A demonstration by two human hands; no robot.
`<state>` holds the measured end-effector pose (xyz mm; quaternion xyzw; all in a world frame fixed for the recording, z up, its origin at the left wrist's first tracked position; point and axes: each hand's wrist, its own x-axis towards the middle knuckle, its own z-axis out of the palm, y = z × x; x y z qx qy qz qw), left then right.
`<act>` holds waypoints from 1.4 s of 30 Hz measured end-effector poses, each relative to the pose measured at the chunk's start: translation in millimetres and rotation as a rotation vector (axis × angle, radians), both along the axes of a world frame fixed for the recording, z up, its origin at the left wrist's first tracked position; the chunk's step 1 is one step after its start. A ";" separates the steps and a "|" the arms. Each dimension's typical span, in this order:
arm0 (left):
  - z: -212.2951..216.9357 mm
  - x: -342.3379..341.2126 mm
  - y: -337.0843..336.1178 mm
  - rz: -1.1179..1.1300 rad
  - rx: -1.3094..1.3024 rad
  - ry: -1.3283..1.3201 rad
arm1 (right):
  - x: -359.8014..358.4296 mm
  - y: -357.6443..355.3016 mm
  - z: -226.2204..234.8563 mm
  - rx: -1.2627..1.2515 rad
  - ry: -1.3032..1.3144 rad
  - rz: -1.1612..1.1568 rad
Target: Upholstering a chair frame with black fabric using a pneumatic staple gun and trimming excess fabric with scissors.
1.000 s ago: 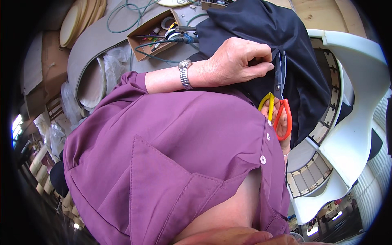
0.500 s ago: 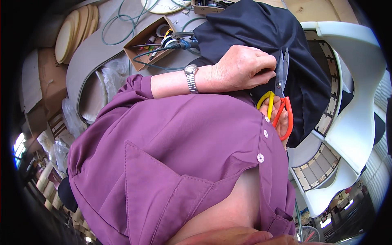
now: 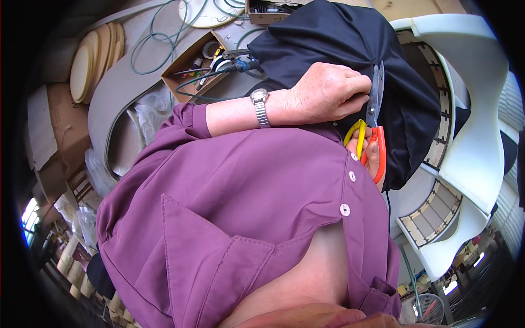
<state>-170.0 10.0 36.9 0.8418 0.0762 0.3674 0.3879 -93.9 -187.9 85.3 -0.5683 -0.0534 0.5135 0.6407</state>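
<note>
Black cloth (image 3: 306, 46) drapes over a rounded form in front of me. My left hand (image 3: 331, 93), with a watch on its wrist, is closed with its fingertips against the cloth, pinching a fold. Beside those fingers stand the blades of a pair of scissors (image 3: 377, 90), pointing away from me over the cloth. My right hand (image 3: 372, 156) grips the yellow and red handles, and part of it is hidden behind my purple shirt. Where the blades meet the fabric is hard to make out.
A cardboard box (image 3: 186, 82) with tape and small tools stands left of the cloth, a blue-green hose (image 3: 150, 52) looping behind it. White moulded shells (image 3: 470, 109) curve along the right. Stacked round boards (image 3: 90, 65) lean at the far left.
The scissor handles have drawn closer together in my right hand, and the blades have narrowed. My left hand keeps its pinch on the cloth. The whole view has shifted slightly.
</note>
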 end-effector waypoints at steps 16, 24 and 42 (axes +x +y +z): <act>-1.3 -2.7 1.6 -0.004 -0.026 -0.027 | -1.2 4.6 2.5 -0.112 -0.181 0.105; 1.5 -3.5 2.5 -0.001 -0.037 -0.033 | 0.1 8.0 6.2 -0.116 -0.244 0.118; -0.4 -19.5 2.5 0.058 -0.082 0.073 | 95.6 -8.7 7.7 -0.089 -0.091 0.523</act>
